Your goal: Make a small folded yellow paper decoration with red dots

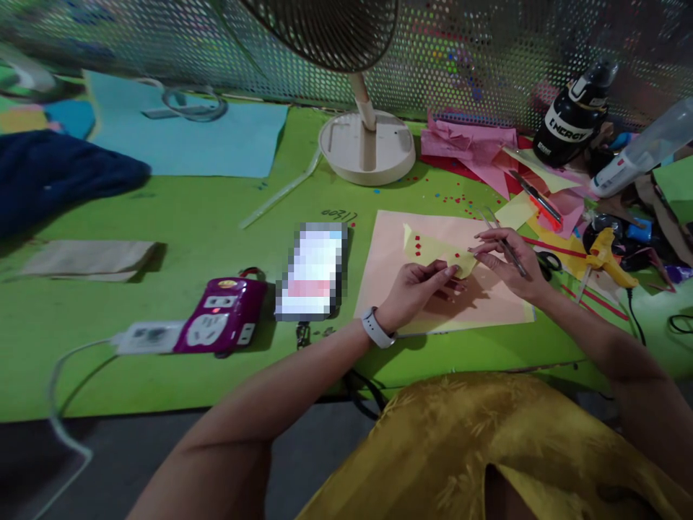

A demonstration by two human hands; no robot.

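My left hand [414, 289], with a pale band on its wrist, is closed on the lower edge of a small yellow paper piece [436, 249]. Several tiny red paper bits sit on that piece, most of them in a column near its left end. At the piece's right end is my right hand [509, 263], closed around thin metal tweezers [517, 263], its fingertips touching or very near the paper. Beneath both hands lies a pale pink sheet [379, 253].
A phone [311, 271] and a purple power strip [224, 318] lie left. Behind stands a fan [368, 155]. Rightward are a yellow glue gun [609, 256], black scissors [549, 263], a craft knife [538, 198], a black bottle [571, 119] and paper scraps.
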